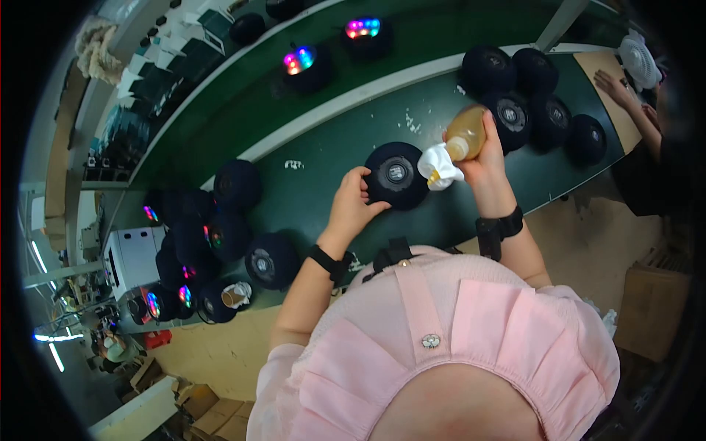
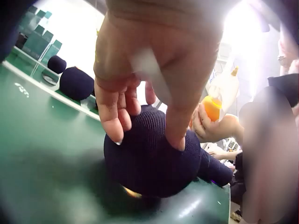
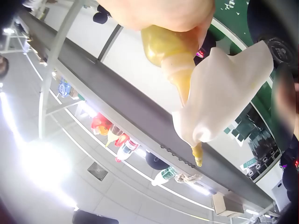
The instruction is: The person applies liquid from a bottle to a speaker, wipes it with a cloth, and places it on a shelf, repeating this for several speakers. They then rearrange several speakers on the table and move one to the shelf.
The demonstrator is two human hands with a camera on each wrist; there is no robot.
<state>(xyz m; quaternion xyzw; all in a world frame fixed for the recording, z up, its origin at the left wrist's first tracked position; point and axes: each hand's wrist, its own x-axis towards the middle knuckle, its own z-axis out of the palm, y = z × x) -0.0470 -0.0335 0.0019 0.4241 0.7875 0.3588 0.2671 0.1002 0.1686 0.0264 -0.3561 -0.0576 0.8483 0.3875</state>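
On the green table sits a round, dark knit-covered speaker (image 1: 397,176), its ringed base with a light label facing up. My left hand (image 1: 351,209) grips its near left side, thumb and fingers spread around the knit cover (image 2: 145,161) in the left wrist view. My right hand (image 1: 487,158) holds a squeeze bottle (image 1: 468,126) of yellowish-brown liquid, tilted nozzle-down just right of the speaker. White cloth or tissue (image 1: 440,166) is wrapped around the bottle's nozzle; the yellow tip (image 3: 198,156) pokes out of it in the right wrist view.
Several similar speakers (image 1: 507,114) stand at the right, and more (image 1: 271,261) are clustered at the left, some glowing. Two lit speakers (image 1: 300,62) sit behind the white rail. A roll (image 1: 234,296) lies at the table's left front. Another person's hand (image 1: 616,90) is far right.
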